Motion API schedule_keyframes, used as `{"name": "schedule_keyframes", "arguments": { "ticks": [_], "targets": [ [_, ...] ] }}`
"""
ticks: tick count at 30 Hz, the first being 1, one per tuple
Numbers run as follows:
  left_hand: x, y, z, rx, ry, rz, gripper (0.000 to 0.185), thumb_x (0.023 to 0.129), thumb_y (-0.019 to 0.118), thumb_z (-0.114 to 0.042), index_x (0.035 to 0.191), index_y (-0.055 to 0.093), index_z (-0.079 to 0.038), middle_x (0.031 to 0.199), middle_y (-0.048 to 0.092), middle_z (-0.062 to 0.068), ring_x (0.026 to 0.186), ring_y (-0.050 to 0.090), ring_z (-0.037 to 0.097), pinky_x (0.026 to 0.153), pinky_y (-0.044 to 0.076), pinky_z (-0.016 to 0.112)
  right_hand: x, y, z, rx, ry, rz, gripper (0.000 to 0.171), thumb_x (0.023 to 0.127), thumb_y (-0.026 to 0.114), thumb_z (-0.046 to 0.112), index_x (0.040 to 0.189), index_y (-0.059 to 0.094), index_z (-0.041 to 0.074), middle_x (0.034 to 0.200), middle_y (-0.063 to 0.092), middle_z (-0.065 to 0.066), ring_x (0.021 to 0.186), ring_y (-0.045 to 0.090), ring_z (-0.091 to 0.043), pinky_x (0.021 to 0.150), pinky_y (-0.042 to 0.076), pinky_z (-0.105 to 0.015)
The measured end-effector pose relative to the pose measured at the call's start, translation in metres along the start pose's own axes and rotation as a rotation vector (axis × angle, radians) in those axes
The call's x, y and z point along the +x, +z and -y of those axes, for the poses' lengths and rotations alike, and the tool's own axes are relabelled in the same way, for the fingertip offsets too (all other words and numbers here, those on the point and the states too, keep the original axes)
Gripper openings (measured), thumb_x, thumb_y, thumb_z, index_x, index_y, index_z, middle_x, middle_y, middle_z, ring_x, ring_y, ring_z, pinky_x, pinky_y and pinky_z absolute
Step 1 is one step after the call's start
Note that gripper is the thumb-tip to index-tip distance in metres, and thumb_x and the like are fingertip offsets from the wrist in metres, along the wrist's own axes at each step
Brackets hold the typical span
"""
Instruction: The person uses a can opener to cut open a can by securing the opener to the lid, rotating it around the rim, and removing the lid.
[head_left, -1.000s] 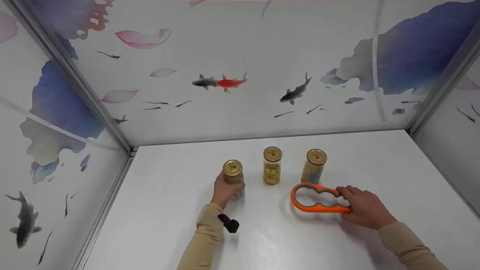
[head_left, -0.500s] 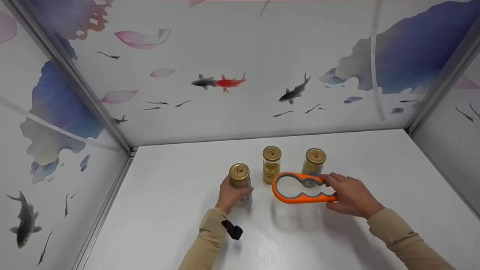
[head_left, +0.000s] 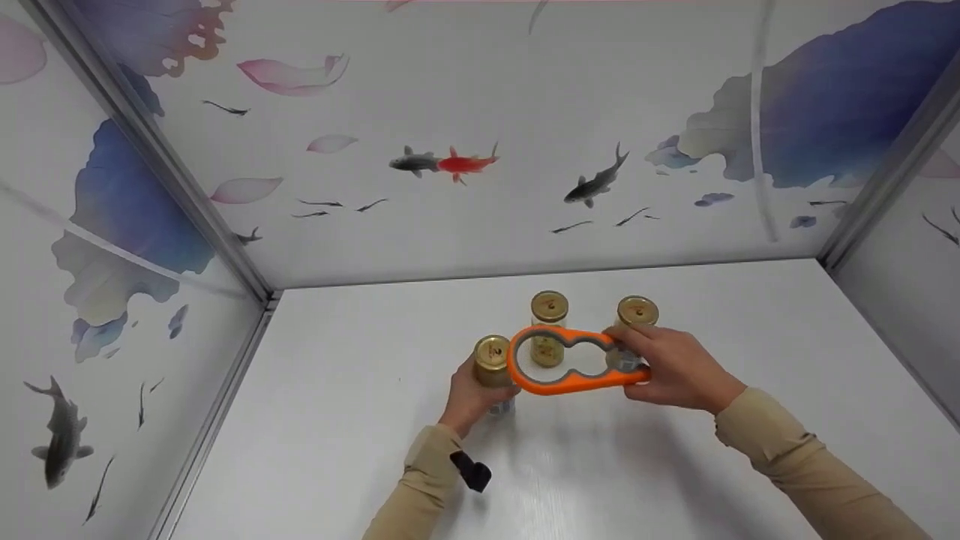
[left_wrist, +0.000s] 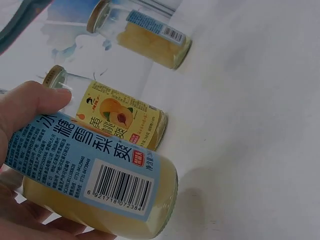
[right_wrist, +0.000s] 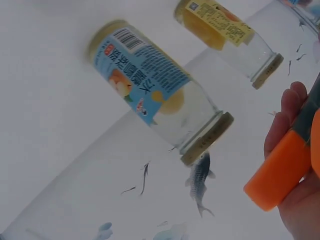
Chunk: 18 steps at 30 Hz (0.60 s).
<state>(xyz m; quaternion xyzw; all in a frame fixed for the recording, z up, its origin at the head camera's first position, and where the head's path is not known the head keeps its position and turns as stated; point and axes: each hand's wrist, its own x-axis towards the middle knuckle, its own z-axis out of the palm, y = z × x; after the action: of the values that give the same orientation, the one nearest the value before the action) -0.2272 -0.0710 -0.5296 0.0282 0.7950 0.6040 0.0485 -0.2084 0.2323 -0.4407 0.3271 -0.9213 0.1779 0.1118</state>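
My left hand (head_left: 466, 399) grips a glass jar (left_wrist: 115, 175) with a gold lid and a blue label; its thumb lies across the side. Pale contents show inside, and the jar leans in the left wrist view. My right hand (head_left: 679, 366) holds an orange jar opener (head_left: 559, 388) with grey scalloped lining, its fingers curled round the handle ends. In the head view the opener's round loop overlaps the edge of the held jar's lid (head_left: 493, 350). Through the loop shows part of a yellow-labelled peach jar (left_wrist: 117, 112).
The peach jar's gold lid (head_left: 550, 305) rises behind the opener. A second blue-labelled jar (right_wrist: 145, 75) stands upright at the right, partly hidden by my right hand in the head view. White panels (head_left: 420, 240) printed with fish and petals enclose the white table (head_left: 337, 450).
My right hand has carried the opener left and away from me, up to the held jar's lid. My left hand has shifted the jar slightly right and nearer.
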Motion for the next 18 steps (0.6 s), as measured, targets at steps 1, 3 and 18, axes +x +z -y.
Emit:
{"name": "schedule_keyframes", "arguments": {
  "ticks": [1,3,18],
  "targets": [
    [-0.001,0.001,0.0,0.009,0.024,0.005,0.075,0.071,0.086,-0.016,0.137,0.049,-0.009,0.131,0.055,0.008,0.122,0.049,0.028,0.103,0.039,0.046,0.003,-0.001,0.002,0.001,-0.009,0.003,0.059,0.065,0.077,0.012,0.121,0.058,0.012,0.095,0.061,0.006,0.07,0.055,-0.01,0.061,0.05,-0.029],
    [-0.003,0.003,0.001,0.037,0.064,0.011,0.074,0.072,0.086,-0.02,0.136,0.051,-0.011,0.13,0.057,0.005,0.121,0.05,0.025,0.103,0.039,0.045,0.008,-0.001,0.006,0.001,-0.025,0.014,0.059,0.065,0.078,0.012,0.121,0.059,0.012,0.095,0.061,0.006,0.069,0.053,-0.009,0.061,0.049,-0.029],
    [-0.03,0.028,-0.04,-0.252,0.406,0.281,0.063,0.083,0.074,-0.01,0.14,0.048,-0.007,0.135,0.055,-0.002,0.127,0.047,0.019,0.107,0.034,0.036,0.029,0.01,0.034,0.053,-0.156,0.068,0.063,0.067,0.08,0.015,0.126,0.059,0.013,0.102,0.061,0.005,0.078,0.056,-0.009,0.067,0.052,-0.029]
  ]
}}
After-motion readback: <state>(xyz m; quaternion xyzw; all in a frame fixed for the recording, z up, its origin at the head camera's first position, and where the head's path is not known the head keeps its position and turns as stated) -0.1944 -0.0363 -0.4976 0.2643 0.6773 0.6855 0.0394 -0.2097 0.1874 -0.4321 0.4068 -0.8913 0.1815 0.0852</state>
